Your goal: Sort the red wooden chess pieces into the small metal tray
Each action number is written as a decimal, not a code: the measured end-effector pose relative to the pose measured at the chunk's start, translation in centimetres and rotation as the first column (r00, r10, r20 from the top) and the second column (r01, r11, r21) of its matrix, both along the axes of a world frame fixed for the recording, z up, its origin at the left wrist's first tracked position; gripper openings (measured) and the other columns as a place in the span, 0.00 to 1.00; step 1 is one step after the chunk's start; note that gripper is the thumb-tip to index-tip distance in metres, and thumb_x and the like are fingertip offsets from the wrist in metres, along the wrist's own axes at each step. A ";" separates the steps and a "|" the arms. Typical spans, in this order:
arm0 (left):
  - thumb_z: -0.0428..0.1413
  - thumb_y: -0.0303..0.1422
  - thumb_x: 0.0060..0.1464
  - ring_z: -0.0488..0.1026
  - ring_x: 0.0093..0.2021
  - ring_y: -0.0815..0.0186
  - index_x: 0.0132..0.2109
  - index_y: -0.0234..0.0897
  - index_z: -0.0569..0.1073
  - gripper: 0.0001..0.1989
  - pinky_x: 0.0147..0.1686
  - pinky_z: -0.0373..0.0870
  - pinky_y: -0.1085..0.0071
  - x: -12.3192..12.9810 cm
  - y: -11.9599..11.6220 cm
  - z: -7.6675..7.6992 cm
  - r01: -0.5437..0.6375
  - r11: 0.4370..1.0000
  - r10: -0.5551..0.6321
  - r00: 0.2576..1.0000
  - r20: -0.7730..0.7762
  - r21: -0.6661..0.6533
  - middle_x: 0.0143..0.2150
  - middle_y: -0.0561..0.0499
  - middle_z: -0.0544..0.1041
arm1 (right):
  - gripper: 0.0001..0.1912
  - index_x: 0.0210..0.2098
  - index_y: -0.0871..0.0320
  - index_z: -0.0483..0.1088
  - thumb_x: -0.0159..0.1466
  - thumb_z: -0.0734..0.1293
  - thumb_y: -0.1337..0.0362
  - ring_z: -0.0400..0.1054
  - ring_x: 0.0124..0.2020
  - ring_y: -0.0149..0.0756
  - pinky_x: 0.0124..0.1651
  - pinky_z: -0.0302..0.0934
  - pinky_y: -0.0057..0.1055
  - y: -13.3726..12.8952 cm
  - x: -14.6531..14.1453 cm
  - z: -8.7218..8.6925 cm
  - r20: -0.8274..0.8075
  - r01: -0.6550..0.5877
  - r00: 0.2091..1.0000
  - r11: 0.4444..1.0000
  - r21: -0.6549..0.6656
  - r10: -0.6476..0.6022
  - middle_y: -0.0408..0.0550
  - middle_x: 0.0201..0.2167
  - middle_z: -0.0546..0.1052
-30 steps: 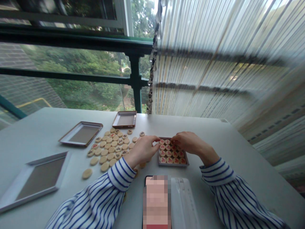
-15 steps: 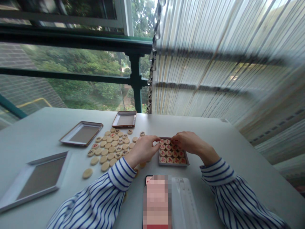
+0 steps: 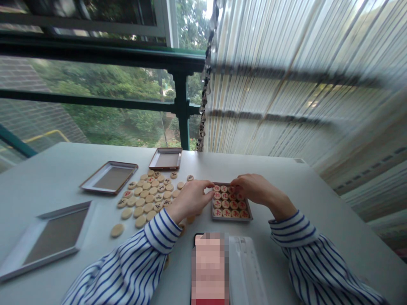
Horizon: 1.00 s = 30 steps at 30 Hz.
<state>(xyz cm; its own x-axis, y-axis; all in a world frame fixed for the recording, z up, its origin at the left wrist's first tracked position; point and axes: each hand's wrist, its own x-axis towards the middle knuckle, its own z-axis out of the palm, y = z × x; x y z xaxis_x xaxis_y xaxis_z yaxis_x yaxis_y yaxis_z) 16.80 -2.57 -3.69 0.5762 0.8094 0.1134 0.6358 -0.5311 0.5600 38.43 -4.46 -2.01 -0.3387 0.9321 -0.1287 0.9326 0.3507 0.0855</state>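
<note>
A shallow square box (image 3: 233, 219) holds rows of round xiangqi pieces (image 3: 226, 204) with red characters facing up. At its far left corner, my left hand (image 3: 192, 195) grips the edge, thumb and index finger close together. My right hand (image 3: 255, 188) bends over the far right corner with curled fingers. Whatever lies under those fingertips is hidden. Left of the box spreads a loose heap of wooden xiangqi pieces (image 3: 149, 199), many blank side up, some showing black or red characters. My left hand and sleeve cover part of the heap.
Two shallow brown-edged trays (image 3: 108, 193) (image 3: 164, 168) lie behind the heap. A larger grey box part (image 3: 57, 258) lies at left. Near me are a phone (image 3: 210, 267) with a blurred screen and a white case (image 3: 246, 271). A string curtain (image 3: 270, 106) hangs beyond the table.
My right hand has shifted slightly to the right, uncovering more of a red piece in the far row. My left hand stays at the box corner.
</note>
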 end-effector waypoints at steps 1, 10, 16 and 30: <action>0.47 0.36 0.53 0.71 0.45 0.62 0.46 0.37 0.73 0.16 0.44 0.65 0.68 0.0 0.0 0.0 -0.001 1.000 0.001 1.000 0.002 0.005 0.45 0.48 0.76 | 0.14 0.40 0.51 0.72 0.57 0.59 0.67 0.69 0.37 0.38 0.32 0.56 0.29 0.0 0.1 0.0 -0.004 0.004 1.000 1.000 0.005 -0.004 0.48 0.35 0.76; 0.48 0.37 0.53 0.71 0.45 0.61 0.46 0.37 0.73 0.16 0.45 0.65 0.67 -0.1 0.0 0.0 -0.014 1.000 0.013 1.000 0.022 0.024 0.44 0.48 0.76 | 0.13 0.40 0.51 0.72 0.61 0.57 0.64 0.69 0.35 0.37 0.31 0.53 0.29 -0.1 0.0 0.8 -0.028 0.068 0.997 0.992 0.103 -0.065 0.47 0.35 0.76; 0.48 0.39 0.53 0.71 0.44 0.61 0.45 0.38 0.73 0.16 0.45 0.65 0.66 -0.5 0.4 -0.1 -0.035 0.998 0.031 0.998 0.061 0.053 0.42 0.48 0.76 | 0.14 0.37 0.56 0.71 0.63 0.55 0.64 0.67 0.34 0.35 0.35 0.52 0.31 -0.4 -0.6 1.7 -0.046 0.043 0.999 0.945 0.323 -0.029 0.48 0.33 0.76; 0.51 0.37 0.52 0.72 0.41 0.65 0.45 0.37 0.73 0.15 0.43 0.67 0.69 -3.2 1.3 3.2 -0.153 0.984 0.132 0.969 0.208 0.090 0.40 0.49 0.77 | 0.13 0.37 0.57 0.70 0.64 0.55 0.64 0.66 0.37 0.35 0.40 0.49 0.31 -0.8 -1.7 1.9 -0.123 0.024 0.992 0.870 0.493 0.042 0.48 0.33 0.75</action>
<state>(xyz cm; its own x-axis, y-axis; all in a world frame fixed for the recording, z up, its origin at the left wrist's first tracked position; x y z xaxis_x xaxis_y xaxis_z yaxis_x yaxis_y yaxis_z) 13.64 -1.26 -0.53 0.4125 0.8590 0.3032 0.5894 -0.5054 0.6301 36.71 -5.22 -0.09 -0.3294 0.8597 0.3904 0.9442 0.3019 0.1318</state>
